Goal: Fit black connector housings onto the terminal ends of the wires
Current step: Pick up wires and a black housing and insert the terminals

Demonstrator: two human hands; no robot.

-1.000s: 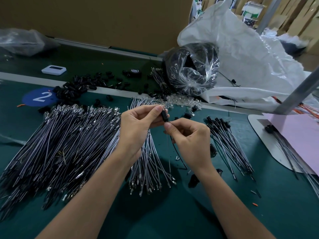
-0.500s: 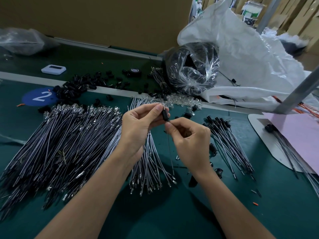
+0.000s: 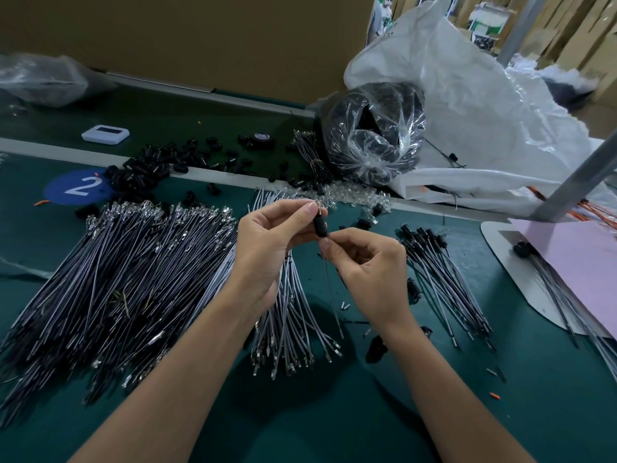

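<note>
1. The green desk [image 3: 551, 412] carries everything. A big white sack [image 3: 484, 105] lies on its far right part, well apart from the hands, so it does not disturb the work.
2. A large heap of wires [image 3: 117, 282] spreads on the left, with its shiny terminal ends turned away from the person. I judge that this is the stock not yet fitted, laid within reach of the left hand.
3. A clear bag of black parts [image 3: 374, 135] sits behind the working place, touching the sack.
4. The finished wires [image 3: 440, 272] lie on the right, each with a black housing on its far end. They are probably put there to stay separate from the stock.
5. A small bundle [image 3: 290, 332] lies directly under the hands. The hanging wire could catch in it.
6. Loose housings [image 3: 147, 168] are scattered at the far left, beside a blue label [image 3: 75, 187].
7. The left hand [image 3: 267, 242] is raised over the bundle. Its thumb and forefinger are pinched on the connector housing [image 3: 320, 225] and hold it upright, so the opening faces the wire.
8. The right hand [image 3: 370, 265] has curled fingers that pinch the wire [image 3: 331, 292] just below the housing, a short grip that probably keeps the thin wire from bending.
9. I cannot tell whether the terminal is fully seated.
</note>
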